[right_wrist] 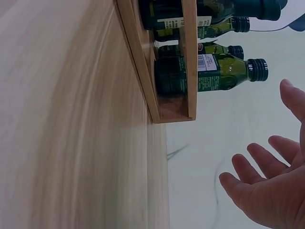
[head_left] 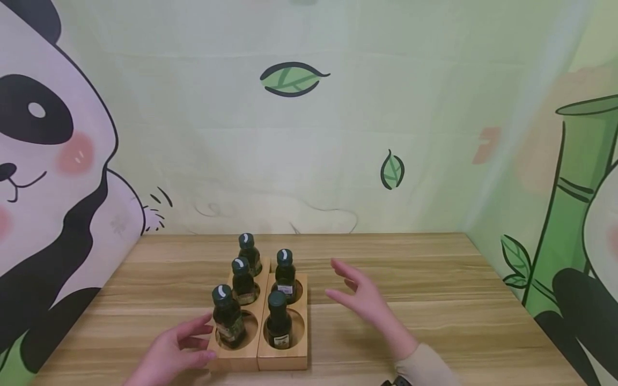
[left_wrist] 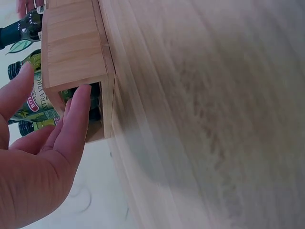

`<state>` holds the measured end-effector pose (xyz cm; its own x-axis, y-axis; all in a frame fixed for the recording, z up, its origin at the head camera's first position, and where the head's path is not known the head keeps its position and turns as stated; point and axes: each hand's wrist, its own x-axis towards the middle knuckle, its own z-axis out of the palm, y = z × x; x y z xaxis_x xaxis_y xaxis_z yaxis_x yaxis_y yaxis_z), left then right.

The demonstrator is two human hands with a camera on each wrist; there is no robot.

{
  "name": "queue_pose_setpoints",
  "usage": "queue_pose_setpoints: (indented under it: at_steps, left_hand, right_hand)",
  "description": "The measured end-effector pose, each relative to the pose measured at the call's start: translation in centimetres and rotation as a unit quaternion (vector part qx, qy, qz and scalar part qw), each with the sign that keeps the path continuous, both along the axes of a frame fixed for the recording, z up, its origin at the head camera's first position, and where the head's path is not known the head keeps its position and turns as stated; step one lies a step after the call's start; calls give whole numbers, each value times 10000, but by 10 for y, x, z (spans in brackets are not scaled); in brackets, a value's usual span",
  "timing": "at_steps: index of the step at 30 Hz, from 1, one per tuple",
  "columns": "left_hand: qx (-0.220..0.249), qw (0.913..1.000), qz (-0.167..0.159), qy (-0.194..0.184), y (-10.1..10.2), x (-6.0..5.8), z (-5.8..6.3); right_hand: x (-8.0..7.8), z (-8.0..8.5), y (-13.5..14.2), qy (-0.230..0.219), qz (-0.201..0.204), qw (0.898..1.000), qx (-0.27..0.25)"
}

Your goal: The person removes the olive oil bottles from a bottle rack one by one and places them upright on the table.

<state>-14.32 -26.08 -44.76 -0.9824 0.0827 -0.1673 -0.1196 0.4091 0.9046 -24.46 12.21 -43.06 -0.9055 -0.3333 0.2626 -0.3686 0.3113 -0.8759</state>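
Two narrow wooden racks with round holes stand side by side on the table. Three dark green bottles sit in the left rack (head_left: 235, 365), including a front bottle (head_left: 228, 319) that leans slightly left. The right rack (head_left: 282, 363) carries a front bottle (head_left: 279, 324) and a back bottle (head_left: 285, 276). My left hand (head_left: 176, 346) is at the left rack's near left corner, fingers along its side and thumb by the front. In the left wrist view, its fingertips overlap the rack's open end (left_wrist: 78, 62). To the right of the racks, my right hand (head_left: 359, 292) is raised with fingers spread, holding nothing.
The wooden table (head_left: 425, 279) extends to both sides of the racks and behind them. A printed cloth backdrop (head_left: 217, 134) with a panda and leaves rises along the back and sides. A dark watch (head_left: 397, 381) shows by the right sleeve (head_left: 425, 367).
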Motion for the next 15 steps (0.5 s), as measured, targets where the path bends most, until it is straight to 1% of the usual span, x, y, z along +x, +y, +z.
queue_pose_setpoints:
  at_steps: [6,9,15]
  left_hand:
    - [-11,9999,129,-87,3,0,-2]
    - [54,9998,84,-150,2,0,-2]
    - [367,9989,-47,-288,0,0,-4]
  right_hand:
    - [-3,0,-6,-39,23,10000,26]
    - [-4,0,-8,-61,74,10000,-24]
    - [-6,0,-11,-106,116,9999,-1]
